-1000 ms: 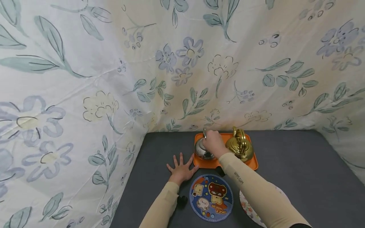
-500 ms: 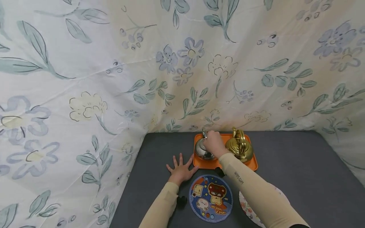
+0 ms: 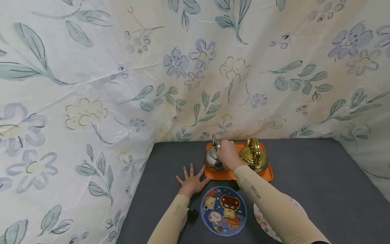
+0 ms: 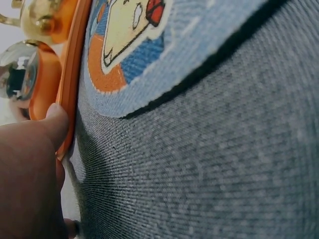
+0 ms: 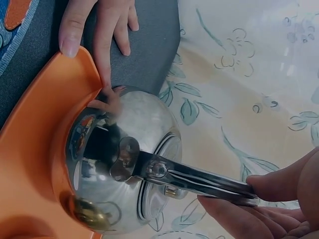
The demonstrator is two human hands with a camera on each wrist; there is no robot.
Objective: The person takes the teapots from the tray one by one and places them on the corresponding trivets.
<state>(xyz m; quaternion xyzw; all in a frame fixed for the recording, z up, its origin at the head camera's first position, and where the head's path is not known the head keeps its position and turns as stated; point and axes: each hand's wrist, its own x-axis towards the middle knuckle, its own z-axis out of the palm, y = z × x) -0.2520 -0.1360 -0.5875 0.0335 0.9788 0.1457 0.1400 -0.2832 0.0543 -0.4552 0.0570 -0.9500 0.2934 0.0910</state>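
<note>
A shiny silver kettle (image 3: 212, 158) stands at the left end of an orange tray (image 3: 217, 175). My right hand (image 3: 229, 154) pinches its upright metal handle (image 5: 204, 183) between thumb and fingers, as the right wrist view shows. My left hand (image 3: 191, 182) lies on the dark tabletop with fingers spread. Its thumb touches the tray's near left corner, and the index finger reaches the tray's edge beside the kettle. On the tray's right half sits a gold kettle (image 3: 255, 156), its handle also standing up.
A round blue mat (image 3: 223, 210) with cartoon figures lies in front of the tray. To its right, a round flower-patterned mat (image 3: 265, 223) is partly covered by my right forearm. A floral curtain (image 3: 189, 67) hangs behind the grey tabletop (image 3: 320, 176).
The head view has shifted slightly, moving the scene a little left in it. Both hands keep nearly the same places, the right one still on the silver kettle's handle.
</note>
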